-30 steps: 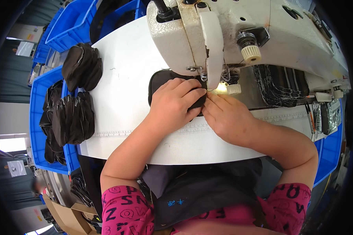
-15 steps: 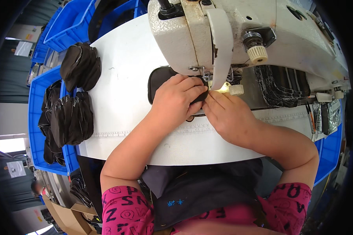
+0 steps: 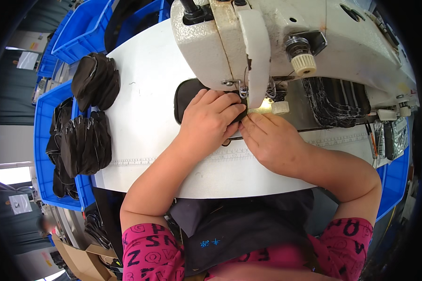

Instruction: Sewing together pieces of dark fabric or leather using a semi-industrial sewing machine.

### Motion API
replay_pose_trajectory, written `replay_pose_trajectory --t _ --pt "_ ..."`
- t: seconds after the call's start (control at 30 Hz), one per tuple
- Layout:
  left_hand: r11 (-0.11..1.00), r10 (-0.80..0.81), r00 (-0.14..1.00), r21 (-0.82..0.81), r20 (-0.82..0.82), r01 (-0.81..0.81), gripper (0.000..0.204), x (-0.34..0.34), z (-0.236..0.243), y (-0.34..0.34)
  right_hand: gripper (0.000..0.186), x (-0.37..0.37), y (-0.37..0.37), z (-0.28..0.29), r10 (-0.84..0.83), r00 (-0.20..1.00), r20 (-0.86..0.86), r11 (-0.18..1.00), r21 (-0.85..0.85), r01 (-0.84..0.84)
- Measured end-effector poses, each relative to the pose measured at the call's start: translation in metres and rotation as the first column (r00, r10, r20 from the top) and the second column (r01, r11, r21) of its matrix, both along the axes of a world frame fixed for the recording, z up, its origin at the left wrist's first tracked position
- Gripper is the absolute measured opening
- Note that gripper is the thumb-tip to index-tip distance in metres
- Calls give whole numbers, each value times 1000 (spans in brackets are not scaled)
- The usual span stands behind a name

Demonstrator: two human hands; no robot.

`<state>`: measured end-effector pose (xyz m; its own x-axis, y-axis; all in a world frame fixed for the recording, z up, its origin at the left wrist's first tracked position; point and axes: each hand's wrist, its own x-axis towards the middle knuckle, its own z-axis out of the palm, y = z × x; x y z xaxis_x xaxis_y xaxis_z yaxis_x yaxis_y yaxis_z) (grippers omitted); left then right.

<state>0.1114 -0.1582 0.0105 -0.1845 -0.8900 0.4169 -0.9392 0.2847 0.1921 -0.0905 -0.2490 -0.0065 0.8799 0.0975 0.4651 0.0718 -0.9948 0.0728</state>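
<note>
A black fabric pouch piece [image 3: 185, 97] with a zipper-like rim lies on the white table under the needle area of a sewing machine [image 3: 208, 49]. My left hand [image 3: 211, 119] rests over its near right part, with bent fingers gripping the cloth close to the presser foot. Just right of it, my right hand [image 3: 272, 138] has its fingers pressed together at the cloth's right edge, and the fingertips of both hands almost meet. The pouch's part beneath my fingers is hidden. A small dark loop [image 3: 226, 142] pokes out below my left hand.
Stacked black pouches [image 3: 96, 82] stand at the table's left, with more [image 3: 86, 143] over a blue bin [image 3: 42, 140]. Dark cloth pieces with frayed threads [image 3: 337, 103] lie under the machine arm. A printed ruler strip [image 3: 173, 158] crosses the table [image 3: 145, 93]. Tools [image 3: 372, 140] lie far right.
The machine appears slightly higher and further left in the picture. Pouch and hands have shifted slightly left, with both hands keeping their hold at the cloth's edge.
</note>
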Motion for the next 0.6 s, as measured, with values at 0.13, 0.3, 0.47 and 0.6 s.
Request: replay_pose_trajectory --t 0.13,0.3,0.47,0.6 --pt "1000 14 1000 -4 -17 -14 37 -4 -2 1 36 -2 0 4 -10 999 -39 1000 -10 10" --pt "999 48 999 4 -17 -47 36 -5 -1 1 38 1 -3 1 -32 997 -68 999 25 34" --pt "997 80 996 -21 -28 -80 38 -6 -5 -1 40 1 -5 2 -64 995 -81 997 27 66" --pt "996 84 996 46 -44 -82 40 1 7 5 41 1 -6 6 -77 992 -102 996 34 81"
